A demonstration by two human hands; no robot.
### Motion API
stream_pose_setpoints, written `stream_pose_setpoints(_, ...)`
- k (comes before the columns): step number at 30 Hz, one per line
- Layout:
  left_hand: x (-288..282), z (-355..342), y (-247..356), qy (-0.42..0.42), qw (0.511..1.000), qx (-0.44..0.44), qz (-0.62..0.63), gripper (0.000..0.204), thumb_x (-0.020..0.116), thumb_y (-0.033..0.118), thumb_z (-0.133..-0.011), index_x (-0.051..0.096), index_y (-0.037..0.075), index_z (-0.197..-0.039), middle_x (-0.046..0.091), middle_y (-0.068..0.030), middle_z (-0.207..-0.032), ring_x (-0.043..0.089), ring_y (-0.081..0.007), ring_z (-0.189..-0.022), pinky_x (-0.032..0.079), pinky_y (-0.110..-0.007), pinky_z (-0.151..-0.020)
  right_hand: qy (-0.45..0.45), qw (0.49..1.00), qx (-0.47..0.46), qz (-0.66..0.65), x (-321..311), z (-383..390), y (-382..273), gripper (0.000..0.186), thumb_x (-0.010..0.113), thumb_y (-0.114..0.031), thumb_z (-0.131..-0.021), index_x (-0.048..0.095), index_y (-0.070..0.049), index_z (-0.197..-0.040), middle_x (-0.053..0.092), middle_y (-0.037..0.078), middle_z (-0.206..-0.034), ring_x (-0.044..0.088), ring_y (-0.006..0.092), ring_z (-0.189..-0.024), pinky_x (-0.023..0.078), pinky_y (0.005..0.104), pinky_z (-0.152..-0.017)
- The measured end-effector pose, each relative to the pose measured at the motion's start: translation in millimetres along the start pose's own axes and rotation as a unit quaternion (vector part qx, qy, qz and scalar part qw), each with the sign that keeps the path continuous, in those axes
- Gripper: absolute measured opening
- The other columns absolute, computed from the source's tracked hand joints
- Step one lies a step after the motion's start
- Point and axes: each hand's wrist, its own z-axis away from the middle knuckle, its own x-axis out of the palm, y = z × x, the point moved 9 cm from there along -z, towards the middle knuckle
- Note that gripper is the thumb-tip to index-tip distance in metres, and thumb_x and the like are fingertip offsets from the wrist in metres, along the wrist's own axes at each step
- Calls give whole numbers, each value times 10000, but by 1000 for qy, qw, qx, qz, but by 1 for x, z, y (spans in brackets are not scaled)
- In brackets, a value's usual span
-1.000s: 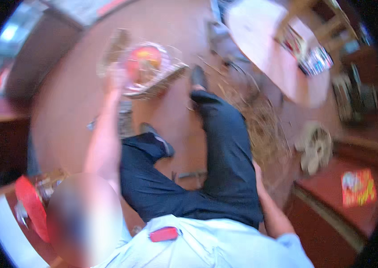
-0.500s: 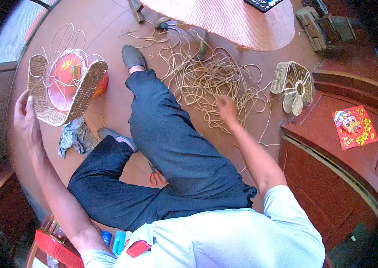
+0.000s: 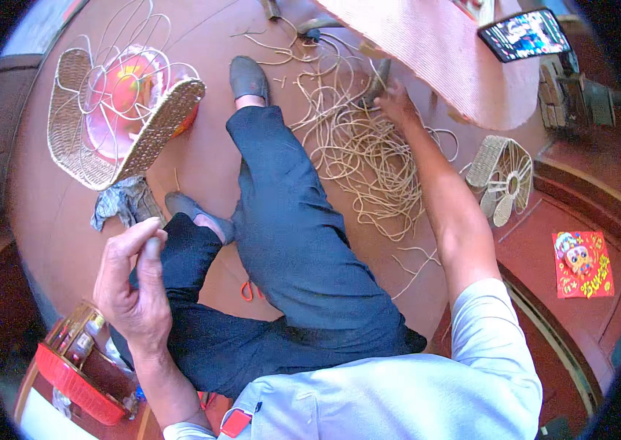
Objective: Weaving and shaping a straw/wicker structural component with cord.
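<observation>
Two hands work apart: the right hand (image 3: 398, 105) reaches across the floor (image 3: 53, 220) into the far end of the loose rattan strands (image 3: 358, 158), fingers closing on them. The left hand (image 3: 134, 282), raised and empty, pinches fingertips together; a half-woven basket frame (image 3: 116, 110) lies left.

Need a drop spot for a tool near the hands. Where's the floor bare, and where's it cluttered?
Bare floor lies between the woven basket frame and the outstretched leg, above the grey rag. Another patch sits between the cane strands and the small woven frame. Crowded: the strand tangle around the right hand. The left hand is raised over the bent leg.
</observation>
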Motion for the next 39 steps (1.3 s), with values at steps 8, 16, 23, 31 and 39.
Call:
stream_pose_setpoints(8,8,-11,4,8,1000,-6,12,206,691,-47,-1003,764,2,-1190,750,-65,-977,697,-131,-885,562,-279,-826,8,911,-119,396,6,112,-63,306,591,-327,-1052,730,-92,-1190,745,249,-1137,714,449,-1069,542,538,-946)
stream_pose_setpoints(16,52,-4,76,-75,990,118,-12,194,699,8,-1029,752,4,-1216,752,-55,-1000,700,-126,-928,558,-280,-850,20,970,-209,122,-50,208,-58,287,587,-305,-1072,719,-54,-1025,719,160,-915,683,300,-868,524,420,-812)
stream_pose_setpoints(23,60,45,100,-77,984,152,54,234,701,-37,-989,745,4,-1215,757,-93,-1094,724,-164,-1041,564,-305,-916,-121,988,-52,81,-94,312,-80,283,643,-295,-1072,765,-40,-1081,694,-8,-937,623,95,-905,517,307,-833)
stream_pose_setpoints(31,152,117,175,-367,893,159,206,447,699,121,-985,642,34,-1420,717,-188,-1227,698,-328,-1179,539,-420,-1037,-260,950,-171,20,-77,437,-238,194,712,-228,-1057,752,-40,-1075,681,-18,-947,601,64,-916,508,286,-812)
stream_pose_setpoints(39,-2,110,47,-290,912,-135,257,246,754,257,-1010,734,22,-1081,638,37,-811,556,-36,-698,422,-206,-617,89,960,-233,130,-228,337,-183,239,648,-247,-1093,729,-25,-1064,687,-10,-902,595,82,-878,491,270,-807)
